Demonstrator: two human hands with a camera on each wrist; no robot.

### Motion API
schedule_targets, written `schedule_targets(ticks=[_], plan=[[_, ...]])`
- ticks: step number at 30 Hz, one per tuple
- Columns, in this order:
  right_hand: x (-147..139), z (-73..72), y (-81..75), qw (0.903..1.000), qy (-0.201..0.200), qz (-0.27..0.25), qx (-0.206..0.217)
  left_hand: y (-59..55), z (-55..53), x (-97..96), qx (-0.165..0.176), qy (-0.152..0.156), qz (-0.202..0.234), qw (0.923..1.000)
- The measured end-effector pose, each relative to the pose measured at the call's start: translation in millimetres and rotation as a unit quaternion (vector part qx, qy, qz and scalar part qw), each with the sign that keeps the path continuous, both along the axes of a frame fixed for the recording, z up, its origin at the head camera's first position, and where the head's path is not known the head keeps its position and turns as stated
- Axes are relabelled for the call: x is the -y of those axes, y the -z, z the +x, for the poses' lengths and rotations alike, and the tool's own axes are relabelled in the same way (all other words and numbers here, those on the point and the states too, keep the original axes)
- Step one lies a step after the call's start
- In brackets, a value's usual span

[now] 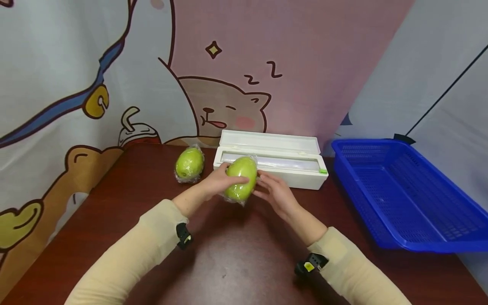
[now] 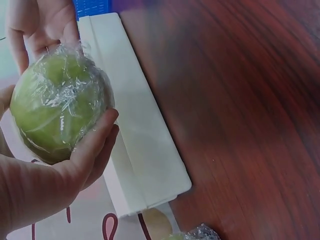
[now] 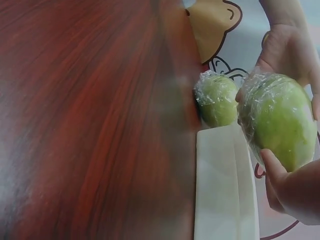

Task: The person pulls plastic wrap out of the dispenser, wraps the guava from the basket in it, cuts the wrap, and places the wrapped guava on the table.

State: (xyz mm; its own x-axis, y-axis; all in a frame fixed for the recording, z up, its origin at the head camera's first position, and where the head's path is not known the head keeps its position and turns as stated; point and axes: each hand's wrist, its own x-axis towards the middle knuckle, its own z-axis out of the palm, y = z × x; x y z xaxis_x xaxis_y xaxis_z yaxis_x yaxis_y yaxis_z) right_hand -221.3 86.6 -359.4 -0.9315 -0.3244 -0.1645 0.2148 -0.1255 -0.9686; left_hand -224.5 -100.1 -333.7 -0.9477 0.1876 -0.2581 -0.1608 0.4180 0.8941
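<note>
My left hand [image 1: 220, 182] grips a green oval melon [image 1: 242, 178] wrapped in cling film, its thumb across the near side. The film bunches in creases on the melon's underside, as the left wrist view shows. On the right, the fingers of my right hand [image 1: 280, 197] are loosely extended and touch the melon [image 3: 287, 120] with a fingertip. A second wrapped green melon [image 1: 189, 163] lies on the table to the left. Behind the held melon stands a white cling film dispenser [image 1: 301, 180], its lid [image 1: 270, 142] raised and a film roll inside.
A blue plastic basket [image 1: 381, 190] stands at the right side of the dark red wooden table [image 1: 228, 271]. Close behind the dispenser hangs a cartoon-printed cloth [image 1: 305, 63]. A green slider [image 1: 323, 171] sits at the dispenser's right end.
</note>
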Motion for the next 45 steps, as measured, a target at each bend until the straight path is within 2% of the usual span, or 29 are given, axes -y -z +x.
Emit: schedule_targets(ticks=[4,9,15,21,29,35,38,45], plan=[[3,-1.9,-0.9,0.9997,0.006,-0.022,0.012,-0.9,0.1,4.1,-0.003,-0.013,-0.008,0.9999],[9,-2.4,-0.6,0.9995,0.016,-0.024,0.013,-0.5,-1.4,6.8,-0.006,-0.018,-0.016,0.9997],[13,-2.8,-0.3,0.9993,-0.016,-0.029,0.015,-2.2,-0.2,12.9,-0.019,-0.011,-0.025,0.9994],[16,-3.6,0.6,0.9979,-0.025,-0.049,0.034,-3.7,-0.7,25.9,-0.007,-0.034,-0.038,0.9987],[9,-5.5,10.0,0.9979,-0.013,-0.040,0.050,-12.4,-2.4,55.1,0.018,-0.066,-0.036,0.9970],[2,-4.1,14.1,0.9981,-0.018,-0.030,0.050,-19.1,-5.5,83.8,-0.001,-0.092,-0.027,0.9954],[-1,-4.0,15.0,0.9980,-0.022,-0.026,0.053,-21.7,-5.9,97.5,-0.014,-0.103,-0.048,0.9934],[-5,-3.4,16.5,0.9979,-0.025,-0.018,0.056,-20.6,-9.3,123.4,-0.029,-0.145,-0.057,0.9873]])
